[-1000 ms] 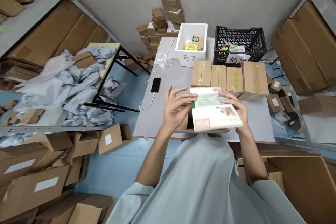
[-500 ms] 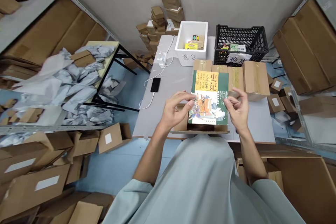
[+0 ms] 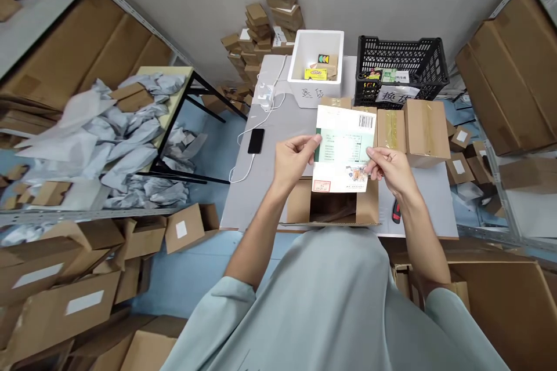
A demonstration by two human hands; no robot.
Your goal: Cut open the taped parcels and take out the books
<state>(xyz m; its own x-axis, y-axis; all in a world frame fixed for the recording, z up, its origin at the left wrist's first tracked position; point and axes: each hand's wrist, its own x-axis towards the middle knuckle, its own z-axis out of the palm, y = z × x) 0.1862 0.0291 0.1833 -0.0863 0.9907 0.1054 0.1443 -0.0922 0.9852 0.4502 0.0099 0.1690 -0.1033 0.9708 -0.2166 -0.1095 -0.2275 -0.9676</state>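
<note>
Between my two hands is a book (image 3: 342,151), its white and green back cover with a barcode facing me. My left hand (image 3: 293,159) pinches its left edge between thumb and fingers. On the right edge, my right hand (image 3: 389,168) grips it the same way. Below the book stands an open cardboard box (image 3: 300,203) at the table's front edge, its flaps folded out. The book hides the far part of the box. What lies in the box's dark inside I cannot make out.
A white foam bin (image 3: 315,93) and a black plastic crate (image 3: 400,69) stand at the back. Closed cartons (image 3: 426,130) sit at the right. A phone (image 3: 256,141) with its cable lies on the left. A red-and-black tool (image 3: 396,211) rests near my right wrist.
The book has been turned over from its illustrated front cover to its back cover. My fingers, loosely beside it before, now pinch both edges. More of the box's inside shows.
</note>
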